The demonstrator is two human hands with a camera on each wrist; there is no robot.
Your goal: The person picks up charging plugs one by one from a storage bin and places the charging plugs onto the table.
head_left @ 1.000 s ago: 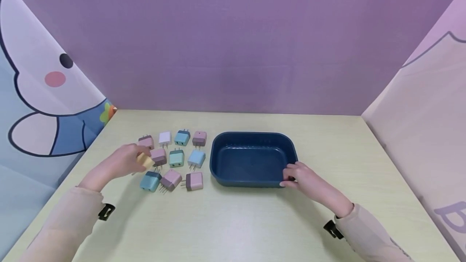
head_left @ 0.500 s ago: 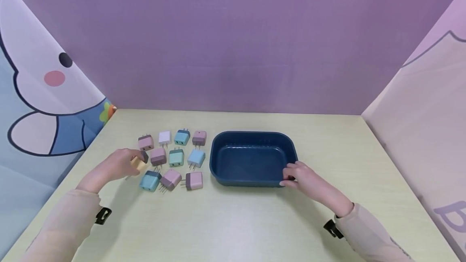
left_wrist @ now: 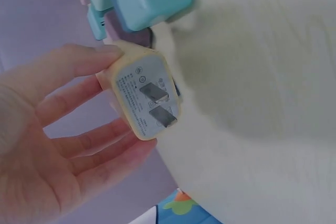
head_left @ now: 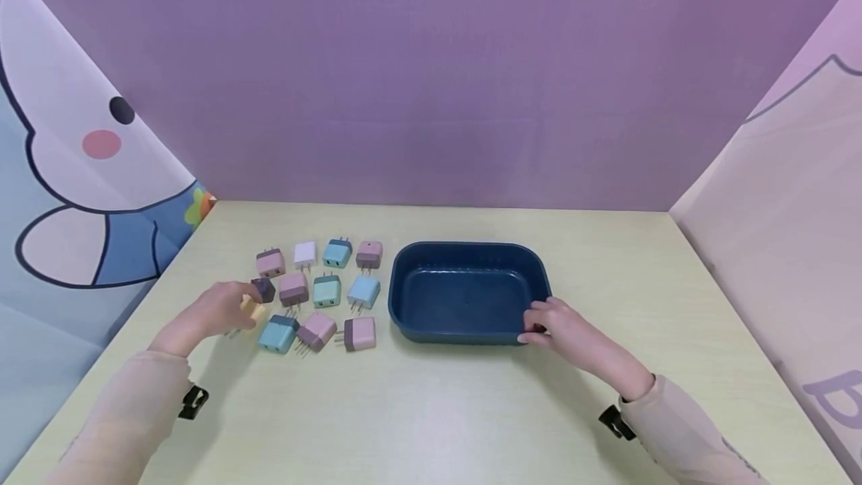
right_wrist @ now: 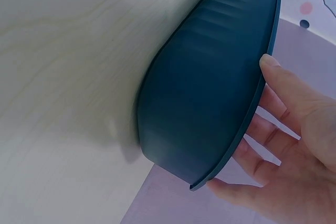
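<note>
My left hand (head_left: 218, 313) pinches a yellow charger plug (head_left: 254, 313) between thumb and fingers at the left end of a group of chargers. In the left wrist view, the yellow charger's two metal prongs and printed face (left_wrist: 144, 95) point toward the camera. Just behind it sits a dark purple block (head_left: 265, 290), partly covered by the fingers. A teal charger (head_left: 278, 334) lies right beside the yellow one. My right hand (head_left: 562, 331) grips the front right corner of a dark blue basin (head_left: 465, 339), thumb outside the rim and fingers over it.
Several pink, blue, green and white chargers lie in rough rows left of the basin, among them a pink charger (head_left: 360, 334) and a white charger (head_left: 305, 254). A purple backdrop (head_left: 431, 81) rises behind the pale table (head_left: 431, 418), with printed cloth at both sides.
My left hand has shifted left and slightly down with the yellow charger, uncovering the dark purple block and the pink charger behind. The right hand has stayed on the basin.
</note>
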